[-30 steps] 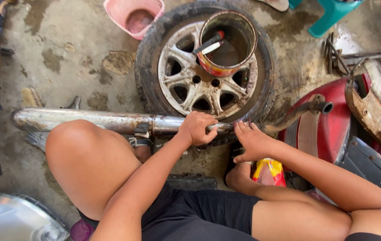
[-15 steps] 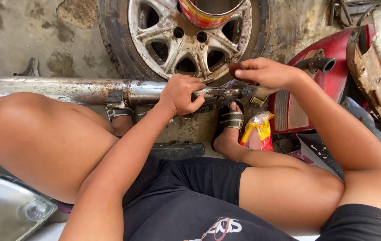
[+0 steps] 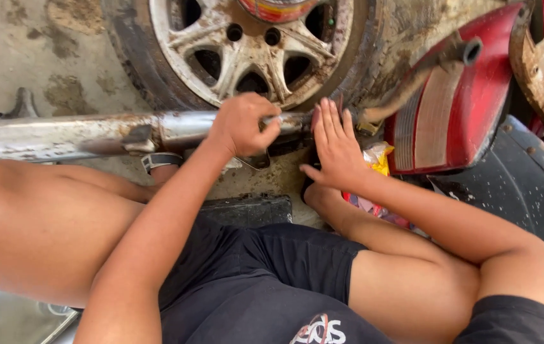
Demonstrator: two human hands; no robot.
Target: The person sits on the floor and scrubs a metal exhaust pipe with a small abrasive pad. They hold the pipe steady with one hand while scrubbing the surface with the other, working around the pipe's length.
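under both hands (image 3: 288,130), rusty grey exhaust pipe (image 3: 62,137) (mud-caked).

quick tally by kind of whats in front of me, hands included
hands: 2 – left hand, right hand
exhaust pipe: 1
car wheel: 1
red tail light: 1
yellow snack packet: 1
total: 6
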